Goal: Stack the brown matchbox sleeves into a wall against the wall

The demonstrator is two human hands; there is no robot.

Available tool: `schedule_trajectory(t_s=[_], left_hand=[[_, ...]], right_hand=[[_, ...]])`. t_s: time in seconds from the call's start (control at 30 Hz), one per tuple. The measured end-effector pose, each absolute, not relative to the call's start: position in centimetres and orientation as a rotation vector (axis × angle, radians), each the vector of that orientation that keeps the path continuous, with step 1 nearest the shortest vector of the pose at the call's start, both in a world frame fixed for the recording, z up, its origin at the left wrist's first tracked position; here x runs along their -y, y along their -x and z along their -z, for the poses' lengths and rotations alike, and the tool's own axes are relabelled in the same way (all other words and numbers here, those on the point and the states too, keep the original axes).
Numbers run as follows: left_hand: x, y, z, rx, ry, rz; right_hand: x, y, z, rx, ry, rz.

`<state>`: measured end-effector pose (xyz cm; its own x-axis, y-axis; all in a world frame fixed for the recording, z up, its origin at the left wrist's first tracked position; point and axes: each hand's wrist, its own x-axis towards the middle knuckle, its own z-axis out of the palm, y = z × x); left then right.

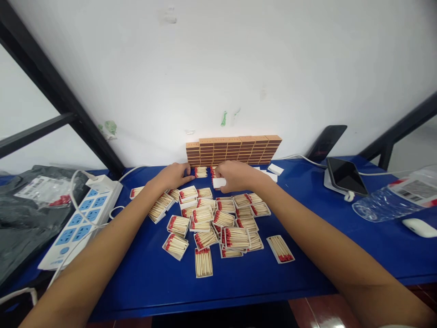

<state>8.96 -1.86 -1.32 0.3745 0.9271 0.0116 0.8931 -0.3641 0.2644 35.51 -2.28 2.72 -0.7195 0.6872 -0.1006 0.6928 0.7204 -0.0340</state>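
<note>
Stacked brown matchboxes [235,151] stand in a low wall against the white wall. My left hand [175,176] rests at the stack's left end, fingers apart, beside an open tray of red-tipped matches [201,172]. Just in front of the stack, my right hand [234,175] has its fingers closed on a small white piece [219,183], with more red match heads partly hidden behind them. Between my forearms lies a loose heap of several match-filled trays [223,218]. One filled tray [280,249] sits apart to the right, near my right forearm.
A power strip [83,218] with white cables and a dark plastic bag [34,209] lie left. White pieces [275,169] are right of the stack. Farther right are a phone on a stand [346,175], a dark upright device [327,142], a plastic bottle [385,202] and a white case [419,227].
</note>
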Motion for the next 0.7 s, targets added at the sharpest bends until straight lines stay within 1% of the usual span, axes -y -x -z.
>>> schedule_trajectory(t_s=[0.23, 0.33, 0.43, 0.5, 0.57, 0.7], left_hand=[[1.9, -8.8, 1.5, -1.616, -2.429, -0.250], [1.8, -8.8, 1.5, -1.613, -2.432, -0.250], [1.9, -8.9, 1.4, -1.614, -2.430, -0.238], [2.0, -8.9, 1.2, -1.625, -2.421, -0.231], [2.1, -9.0, 1.1, -1.633, -2.414, -0.225], [2.0, -8.9, 1.1, -1.641, -2.421, -0.220]], right_hand=[[1.7, -36.9, -4.4, -2.867, -1.196, 0.286], [1.3, -38.2, -5.3, -2.774, -1.351, 0.195], [0.8, -39.5, -5.9, -2.557, -1.563, 0.046], [0.5, -40.0, -5.9, -2.463, -1.619, 0.016], [0.4, -39.9, -5.8, -2.505, -1.593, 0.059], [0.6, -38.5, -4.8, -2.718, -1.387, 0.278]])
